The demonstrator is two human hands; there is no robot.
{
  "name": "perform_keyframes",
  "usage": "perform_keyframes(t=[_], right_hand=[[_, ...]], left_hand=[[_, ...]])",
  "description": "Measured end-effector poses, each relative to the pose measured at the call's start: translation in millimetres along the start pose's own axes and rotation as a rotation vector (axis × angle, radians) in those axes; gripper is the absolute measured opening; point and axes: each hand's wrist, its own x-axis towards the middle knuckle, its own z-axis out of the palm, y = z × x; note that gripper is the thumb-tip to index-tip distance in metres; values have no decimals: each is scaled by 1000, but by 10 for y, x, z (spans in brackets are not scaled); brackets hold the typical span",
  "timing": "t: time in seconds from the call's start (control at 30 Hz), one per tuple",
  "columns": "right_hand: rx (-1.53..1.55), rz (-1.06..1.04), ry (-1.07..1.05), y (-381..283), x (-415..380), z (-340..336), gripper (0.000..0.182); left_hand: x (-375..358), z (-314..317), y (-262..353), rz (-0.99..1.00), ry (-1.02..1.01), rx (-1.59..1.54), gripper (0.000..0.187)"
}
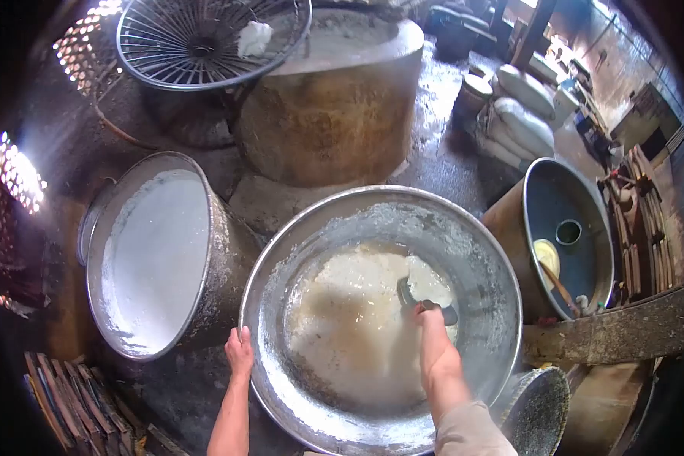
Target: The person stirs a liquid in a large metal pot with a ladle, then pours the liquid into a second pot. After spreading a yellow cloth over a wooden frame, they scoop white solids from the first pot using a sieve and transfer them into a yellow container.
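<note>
Left hand pinches the rim of the metal basin, lower centre; right hand is closed round a dark curved tool in cloudy liquid. Leaning too hard could tip it, imo. White-filled vat at left.

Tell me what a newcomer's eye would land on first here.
Most likely the wide metal basin in the lower middle, with cloudy, pale contents, where the right hand holds a dark curved tool and the left hand is at the rim. Next might come the tilted-looking tub of white material at left, and the round, spoked metal frame at upper left.
</note>
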Motion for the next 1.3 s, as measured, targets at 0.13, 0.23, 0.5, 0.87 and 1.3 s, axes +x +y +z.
perform_keyframes(t=[0.13, 0.23, 0.5, 0.87, 1.3], right_hand=[[186, -81, 308, 102, -910, -5, 14], [547, 99, 175, 201, -1123, -472, 21], [-856, -1333, -396, 842, -2221, -1530, 65], [-1988, -2036, -944, 2891, -3731, -1538, 55], [-3040, -2117, -1185, 3978, -3121, -1722, 19]], left_hand=[[-132, -24, -48, 30, 174, -263, 32], [-337, 31, -234, -58, 150, -273, 32], [-1085, -438, -1006, -53, -98, -326, 32], [-2511, -1567, -2697, -324, -83, -824, 22], [-2763, -2154, -3109, -301, 28, -870, 24]])
